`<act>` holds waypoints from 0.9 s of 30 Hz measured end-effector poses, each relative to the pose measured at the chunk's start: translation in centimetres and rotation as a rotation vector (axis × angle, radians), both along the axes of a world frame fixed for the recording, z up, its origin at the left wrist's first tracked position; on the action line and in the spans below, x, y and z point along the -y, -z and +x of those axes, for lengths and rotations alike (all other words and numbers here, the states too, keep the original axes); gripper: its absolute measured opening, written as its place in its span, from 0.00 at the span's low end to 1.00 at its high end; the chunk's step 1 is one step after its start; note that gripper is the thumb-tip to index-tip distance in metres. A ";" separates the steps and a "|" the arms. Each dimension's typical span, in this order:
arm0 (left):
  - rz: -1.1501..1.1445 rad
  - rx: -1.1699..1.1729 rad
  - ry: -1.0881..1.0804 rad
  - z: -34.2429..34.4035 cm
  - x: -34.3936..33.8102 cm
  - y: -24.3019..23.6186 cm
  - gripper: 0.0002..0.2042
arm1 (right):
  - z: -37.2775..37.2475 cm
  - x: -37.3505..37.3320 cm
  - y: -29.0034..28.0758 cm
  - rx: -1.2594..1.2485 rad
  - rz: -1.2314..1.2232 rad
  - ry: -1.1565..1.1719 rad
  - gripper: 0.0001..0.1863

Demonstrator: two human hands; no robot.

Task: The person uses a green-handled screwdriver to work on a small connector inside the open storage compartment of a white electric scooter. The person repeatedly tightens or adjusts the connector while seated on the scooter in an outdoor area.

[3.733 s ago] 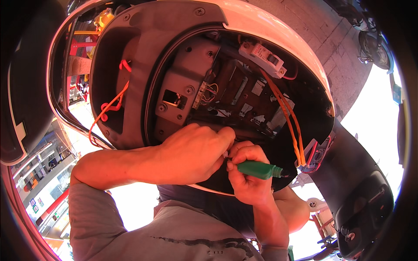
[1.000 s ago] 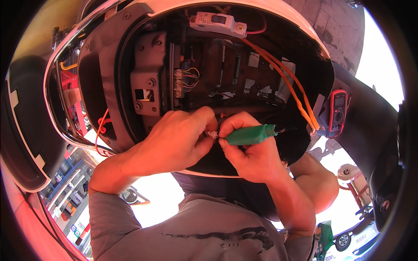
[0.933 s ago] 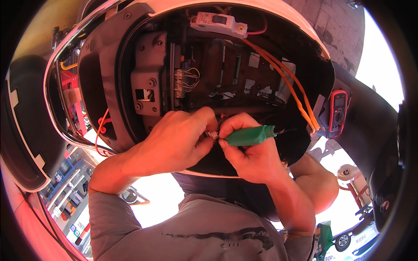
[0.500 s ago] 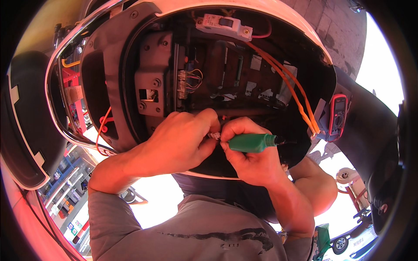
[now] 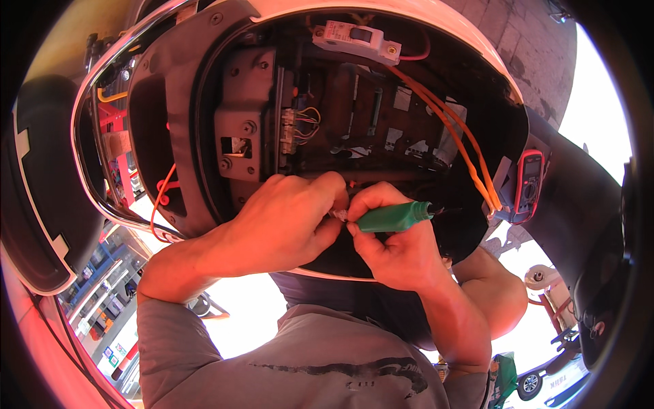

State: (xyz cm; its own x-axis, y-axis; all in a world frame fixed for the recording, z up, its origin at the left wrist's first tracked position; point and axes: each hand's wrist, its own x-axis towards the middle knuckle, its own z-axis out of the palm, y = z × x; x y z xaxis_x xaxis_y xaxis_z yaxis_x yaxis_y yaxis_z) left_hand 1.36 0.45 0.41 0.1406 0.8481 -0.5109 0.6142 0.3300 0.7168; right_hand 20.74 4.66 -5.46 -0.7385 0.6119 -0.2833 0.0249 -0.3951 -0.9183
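Observation:
Over the near edge of the open scooter's compartment, both hands meet at a small pale wire connector (image 5: pixel 340 214). My left hand (image 5: pixel 289 217) is closed, with thumb and forefinger at the connector; the fingers hide part of it. My right hand (image 5: pixel 402 252) holds a green-handled screwdriver (image 5: pixel 390 217) across its palm, while its thumb and forefinger pinch at the connector's right side. The screwdriver's ringed collar and dark thin shaft point right, away from the connector, and the shaft fades into the dark compartment.
A white circuit breaker (image 5: pixel 357 41) sits at the compartment's far edge, with orange cables (image 5: pixel 458 129) running down right. A connector block with thin wires (image 5: pixel 289 131) is fitted inside. A red multimeter (image 5: pixel 528 184) lies at right. The tipped-up black seat (image 5: pixel 41 191) is at left.
The green screwdriver has tilted, its collar end rising slightly. Both hands stay at the connector; the whole view has shifted a little.

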 end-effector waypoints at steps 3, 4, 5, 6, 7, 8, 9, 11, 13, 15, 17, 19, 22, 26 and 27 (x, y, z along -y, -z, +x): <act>-0.001 0.001 0.002 -0.1 0.1 0.2 0.09 | -0.1 -0.1 -0.3 0.005 -0.026 0.009 0.11; 0.000 0.006 0.001 -0.1 0.1 0.2 0.09 | -0.1 0.0 -0.2 -0.003 -0.005 0.015 0.11; 0.001 0.010 -0.001 -0.1 0.1 0.2 0.09 | -0.1 0.1 0.0 -0.010 0.017 0.020 0.11; 0.013 0.013 -0.001 -0.1 0.1 0.3 0.09 | -0.1 0.1 0.1 -0.018 0.031 0.031 0.11; 0.025 0.016 -0.001 -0.1 0.0 0.3 0.09 | -0.1 0.2 0.3 -0.026 0.045 0.043 0.12; 0.037 0.019 -0.002 -0.1 0.0 0.3 0.10 | -0.1 0.2 0.4 -0.034 0.059 0.054 0.12; 0.041 0.007 -0.002 -0.1 0.1 0.4 0.10 | 0.0 0.2 0.3 -0.032 -0.029 0.074 0.11; 0.049 -0.016 -0.001 -0.1 0.2 0.5 0.10 | 0.4 0.2 0.0 -0.026 -0.203 0.114 0.10; 0.061 -0.018 -0.007 -0.2 0.2 0.6 0.10 | 0.4 -0.1 -0.3 -0.074 -0.398 0.155 0.09; 0.062 -0.018 -0.004 -0.2 0.2 0.5 0.09 | 0.4 -0.3 -0.4 -0.080 -0.503 0.170 0.09; 0.051 -0.016 0.007 -0.1 0.0 0.2 0.08 | 0.3 -0.6 -0.3 -0.045 -0.518 0.159 0.10; 0.042 -0.010 0.018 -0.1 -0.1 0.2 0.08 | 0.6 -0.7 -0.3 0.005 -0.485 0.143 0.11; 0.022 0.006 0.024 -0.2 -0.2 0.0 0.07 | 0.7 -0.8 -0.5 0.037 -0.405 0.132 0.13; -0.010 0.014 0.044 -0.4 -0.1 -0.3 0.09 | 0.8 -1.2 -1.1 0.067 -0.284 0.139 0.13; -0.004 0.005 0.051 -0.4 -0.1 -0.4 0.09 | 1.0 -1.3 -0.8 0.081 -0.136 0.116 0.12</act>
